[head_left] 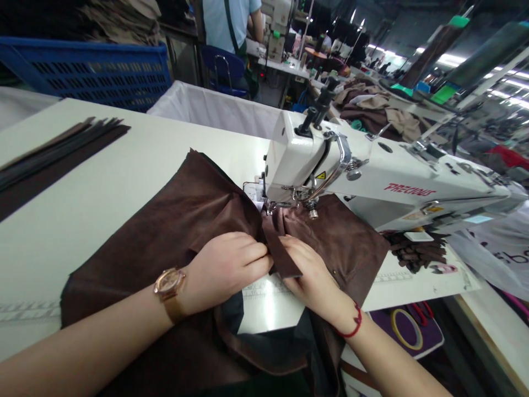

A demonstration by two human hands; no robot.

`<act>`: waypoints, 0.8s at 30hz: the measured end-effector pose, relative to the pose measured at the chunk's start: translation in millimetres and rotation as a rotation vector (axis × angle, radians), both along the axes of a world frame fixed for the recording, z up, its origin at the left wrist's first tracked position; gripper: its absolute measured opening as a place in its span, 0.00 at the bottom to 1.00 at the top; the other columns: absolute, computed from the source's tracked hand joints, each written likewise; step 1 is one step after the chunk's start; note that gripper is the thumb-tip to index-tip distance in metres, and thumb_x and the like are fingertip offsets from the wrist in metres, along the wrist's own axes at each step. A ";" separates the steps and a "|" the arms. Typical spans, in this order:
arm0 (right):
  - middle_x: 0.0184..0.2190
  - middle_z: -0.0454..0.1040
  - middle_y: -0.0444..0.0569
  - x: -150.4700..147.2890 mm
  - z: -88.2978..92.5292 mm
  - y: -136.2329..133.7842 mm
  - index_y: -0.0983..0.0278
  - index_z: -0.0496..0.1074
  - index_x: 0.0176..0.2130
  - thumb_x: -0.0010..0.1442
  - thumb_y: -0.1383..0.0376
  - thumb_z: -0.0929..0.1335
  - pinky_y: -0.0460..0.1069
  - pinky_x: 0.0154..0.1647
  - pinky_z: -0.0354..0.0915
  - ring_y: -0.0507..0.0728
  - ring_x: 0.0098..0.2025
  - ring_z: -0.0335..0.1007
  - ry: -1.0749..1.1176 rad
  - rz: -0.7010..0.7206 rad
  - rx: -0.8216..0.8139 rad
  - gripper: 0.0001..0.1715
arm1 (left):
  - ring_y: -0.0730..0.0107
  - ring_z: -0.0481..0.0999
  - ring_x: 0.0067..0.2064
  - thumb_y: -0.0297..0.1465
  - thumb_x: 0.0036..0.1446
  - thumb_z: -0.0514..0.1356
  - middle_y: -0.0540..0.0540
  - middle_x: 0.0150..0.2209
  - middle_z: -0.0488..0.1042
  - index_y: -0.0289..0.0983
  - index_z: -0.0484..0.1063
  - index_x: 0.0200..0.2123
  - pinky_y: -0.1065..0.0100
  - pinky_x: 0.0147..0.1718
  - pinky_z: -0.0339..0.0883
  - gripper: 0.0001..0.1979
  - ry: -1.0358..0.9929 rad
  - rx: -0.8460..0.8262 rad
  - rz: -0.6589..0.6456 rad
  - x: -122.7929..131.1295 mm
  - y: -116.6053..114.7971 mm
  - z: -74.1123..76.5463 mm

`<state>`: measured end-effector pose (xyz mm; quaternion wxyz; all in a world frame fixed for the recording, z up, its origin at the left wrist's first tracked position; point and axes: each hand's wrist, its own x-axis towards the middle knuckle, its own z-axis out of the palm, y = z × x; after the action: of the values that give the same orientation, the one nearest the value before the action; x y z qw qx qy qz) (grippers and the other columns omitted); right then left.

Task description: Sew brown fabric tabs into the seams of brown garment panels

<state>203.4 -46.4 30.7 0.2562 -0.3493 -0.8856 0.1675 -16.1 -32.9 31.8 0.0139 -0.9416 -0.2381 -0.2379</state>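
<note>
A large piece of dark brown, leather-like fabric (198,204) spreads across the sewing table and passes under the presser foot (275,207) of a white sewing machine (372,171). My left hand (231,264) is closed, its fingertips pinching the fabric's edge just in front of the foot. Facing it, my right hand (309,270) is curled closed on the fabric, its fingertips partly hidden behind a narrow brown strip (281,251). That strip runs from the foot down across the fingers, its cut end loose. Below the hands, the fabric's dark underside (268,350) shows around an opening.
Stacked dark strips (61,154) lie at the table's left. Brown scraps (417,251) are heaped under the machine arm. A yellow tape roll (407,329) and red-handled scissors (421,312) sit lower right. Behind are a blue basket (91,71) and a seated person (231,27).
</note>
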 end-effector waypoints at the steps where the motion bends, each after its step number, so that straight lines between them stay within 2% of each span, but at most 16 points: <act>1: 0.49 0.73 0.54 3.1 -0.9 0.1 0.62 0.68 0.47 0.62 0.71 0.63 0.59 0.60 0.61 0.58 0.56 0.66 -0.039 0.028 0.027 0.13 | 0.67 0.73 0.35 0.26 0.65 0.50 0.47 0.33 0.74 0.37 0.71 0.35 0.62 0.44 0.69 0.11 0.051 0.029 -0.017 -0.4 -1.6 -3.0; 4: 0.47 0.76 0.52 9.8 -1.3 -0.3 0.64 0.70 0.45 0.65 0.72 0.61 0.57 0.61 0.62 0.56 0.54 0.70 -0.176 0.095 0.110 0.12 | 0.63 0.76 0.41 0.23 0.64 0.50 0.44 0.38 0.76 0.36 0.71 0.35 0.58 0.48 0.70 0.11 0.134 0.092 -0.017 -2.7 -7.5 -14.4; 7: 0.47 0.77 0.55 10.3 1.6 -3.5 0.66 0.72 0.43 0.66 0.72 0.61 0.56 0.56 0.67 0.58 0.52 0.72 -0.319 0.142 0.222 0.11 | 0.56 0.76 0.47 0.22 0.62 0.51 0.37 0.47 0.75 0.33 0.72 0.40 0.58 0.46 0.73 0.11 0.168 0.051 0.051 -4.6 -14.7 -23.2; 9: 0.48 0.76 0.58 8.0 3.7 -8.0 0.68 0.73 0.44 0.65 0.71 0.62 0.57 0.54 0.69 0.60 0.51 0.72 -0.400 0.152 0.269 0.11 | 0.53 0.75 0.50 0.21 0.61 0.52 0.34 0.50 0.73 0.31 0.72 0.43 0.57 0.47 0.73 0.11 0.184 0.011 0.076 -4.1 -19.0 -25.8; 13: 0.50 0.73 0.63 1.4 2.7 -22.2 0.71 0.73 0.46 0.64 0.71 0.63 0.60 0.57 0.65 0.64 0.52 0.71 -0.471 0.106 0.297 0.13 | 0.51 0.70 0.55 0.21 0.59 0.55 0.35 0.51 0.73 0.31 0.72 0.45 0.52 0.54 0.67 0.12 0.192 -0.084 0.067 -0.8 -21.3 -25.5; 15: 0.50 0.73 0.63 -1.0 -0.5 -29.5 0.71 0.73 0.45 0.64 0.72 0.63 0.60 0.59 0.64 0.63 0.52 0.70 -0.436 0.076 0.296 0.12 | 0.53 0.71 0.55 0.22 0.60 0.55 0.38 0.49 0.74 0.33 0.73 0.44 0.49 0.56 0.64 0.11 0.158 -0.143 0.009 -0.8 -18.5 -23.2; 17: 0.49 0.74 0.61 -2.2 -3.9 -34.6 0.70 0.73 0.44 0.64 0.73 0.62 0.58 0.59 0.64 0.62 0.51 0.70 -0.362 0.057 0.274 0.12 | 0.59 0.72 0.53 0.22 0.62 0.53 0.41 0.48 0.75 0.36 0.74 0.44 0.52 0.57 0.63 0.11 0.084 -0.242 -0.074 -2.3 -14.4 -19.4; 19: 0.47 0.75 0.58 -1.9 -6.3 -36.3 0.69 0.72 0.45 0.65 0.72 0.62 0.55 0.57 0.66 0.60 0.51 0.70 -0.273 0.040 0.209 0.12 | 0.66 0.73 0.51 0.23 0.63 0.52 0.43 0.48 0.76 0.38 0.74 0.45 0.60 0.56 0.65 0.13 0.016 -0.351 -0.122 -4.6 -10.7 -15.0; 21: 0.46 0.75 0.56 -0.5 -6.9 -34.5 0.67 0.70 0.46 0.66 0.71 0.61 0.53 0.54 0.68 0.58 0.50 0.70 -0.182 0.012 0.104 0.12 | 0.68 0.73 0.50 0.24 0.65 0.51 0.44 0.48 0.76 0.40 0.73 0.48 0.65 0.54 0.67 0.14 -0.026 -0.408 -0.111 -6.3 -7.8 -11.2; 24: 0.42 0.75 0.52 1.4 -4.8 -27.6 0.64 0.69 0.46 0.67 0.71 0.60 0.51 0.48 0.69 0.56 0.46 0.71 -0.048 -0.054 -0.062 0.11 | 0.68 0.75 0.47 0.27 0.65 0.53 0.45 0.45 0.77 0.38 0.73 0.46 0.67 0.50 0.69 0.12 -0.094 -0.479 -0.029 -5.8 -3.9 -7.4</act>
<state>204.8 -74.1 25.8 0.2285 -0.3845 -0.8762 0.1794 -21.9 -36.7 24.5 -0.2242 -0.9093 -0.2744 -0.2183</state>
